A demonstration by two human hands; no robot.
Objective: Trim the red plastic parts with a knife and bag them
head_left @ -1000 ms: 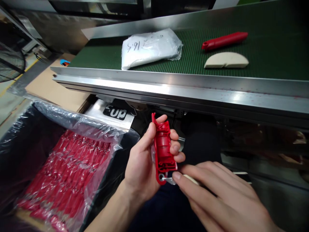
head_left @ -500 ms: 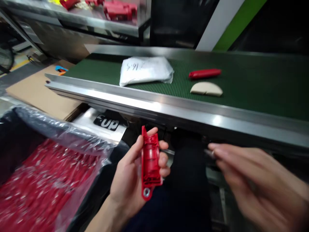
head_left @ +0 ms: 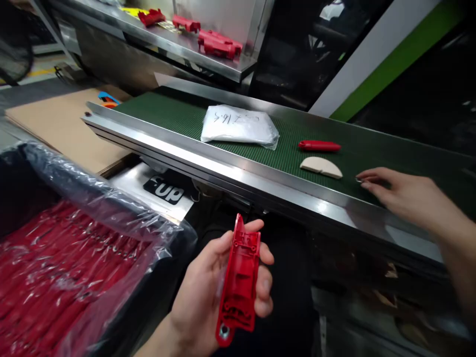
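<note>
My left hand (head_left: 208,287) is wrapped round a red plastic shell (head_left: 241,275), its hollow, ribbed inside facing up. A metal-lined hole sits in the tab at the shell's near end. Over the green conveyor belt, my right hand (head_left: 401,193) pinches a small shiny metal piece (head_left: 359,180) between thumb and forefinger; its exact kind is too small to make out. Just left of those fingertips lies a cream half-round piece (head_left: 321,167) on the belt. Behind it rests a long red plastic part (head_left: 319,146).
A white plastic-wrapped packet (head_left: 240,126) lies on the conveyor belt (head_left: 159,111), whose metal rail (head_left: 223,166) runs along the near side. At left stands a plastic-lined bin (head_left: 148,248) full of red parts (head_left: 67,282). More red shells (head_left: 219,44) sit on a metal shelf behind.
My right hand has moved up and right, from in front of the rail to above the belt, still pinching the small metal piece. My left hand keeps the red shell, slightly lower in view.
</note>
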